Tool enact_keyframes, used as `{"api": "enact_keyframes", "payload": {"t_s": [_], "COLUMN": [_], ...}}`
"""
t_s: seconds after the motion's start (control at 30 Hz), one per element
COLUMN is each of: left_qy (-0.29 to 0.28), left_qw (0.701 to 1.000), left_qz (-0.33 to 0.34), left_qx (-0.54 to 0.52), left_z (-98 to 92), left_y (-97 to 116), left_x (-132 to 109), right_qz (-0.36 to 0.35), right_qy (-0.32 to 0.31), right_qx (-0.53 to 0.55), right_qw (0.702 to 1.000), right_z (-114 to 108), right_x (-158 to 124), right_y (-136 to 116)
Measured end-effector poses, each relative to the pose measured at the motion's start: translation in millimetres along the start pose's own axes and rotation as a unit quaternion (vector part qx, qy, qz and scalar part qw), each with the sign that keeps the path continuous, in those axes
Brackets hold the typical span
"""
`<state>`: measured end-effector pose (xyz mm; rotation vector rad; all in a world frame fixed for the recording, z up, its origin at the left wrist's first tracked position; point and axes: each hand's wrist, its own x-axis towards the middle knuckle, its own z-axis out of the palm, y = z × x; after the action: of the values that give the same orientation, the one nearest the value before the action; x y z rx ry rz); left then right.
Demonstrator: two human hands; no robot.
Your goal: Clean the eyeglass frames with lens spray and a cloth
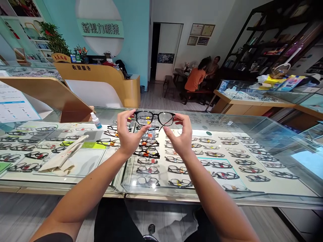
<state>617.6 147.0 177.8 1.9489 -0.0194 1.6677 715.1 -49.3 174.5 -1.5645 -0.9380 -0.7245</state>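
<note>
A pair of dark-rimmed eyeglasses [154, 116] is held up above the glass counter, lenses facing away or toward me, I cannot tell which. My left hand [128, 132] grips the left end of the frame between thumb and fingers. At the other end, my right hand [181, 134] pinches the frame the same way. Below the hands, rows of spectacle frames [178, 169] lie inside the lit glass display case [267, 192]. A cream cleaning cloth [63, 158] rests on the counter to the left, with a small spray bottle [96, 121] standing behind it.
A tilted wooden-backed stand [47, 95] occupies the counter's far left. Beyond the case is a wooden reception desk [131, 90]. Two people sit at a table at the back, one in an orange top [195, 79]. Another display counter [242, 102] stands at the right.
</note>
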Motion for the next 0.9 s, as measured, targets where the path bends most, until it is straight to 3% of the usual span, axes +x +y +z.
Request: {"api": "enact_keyframes", "payload": {"t_s": [0.3, 0.53, 0.9], "left_qy": [-0.003, 0.006, -0.031], "left_qw": [1.000, 1.000, 0.997], "left_qz": [-0.027, -0.008, -0.033], "left_qx": [-0.001, -0.017, -0.055], "left_z": [-0.3, 0.8, 2.0], "left_y": [2.7, -0.5, -10.6], "left_x": [-0.8, -1.3, -0.7], "right_qz": [0.014, 0.013, -0.050], "right_qy": [0.003, 0.002, 0.054], "right_qx": [-0.018, -0.011, -0.042], "right_qw": [1.000, 1.000, 0.996], "right_z": [-0.6, -1.0, -2.7], "right_x": [-0.7, -0.6, -1.1], "right_y": [-2.1, -3.4, -15.0]}}
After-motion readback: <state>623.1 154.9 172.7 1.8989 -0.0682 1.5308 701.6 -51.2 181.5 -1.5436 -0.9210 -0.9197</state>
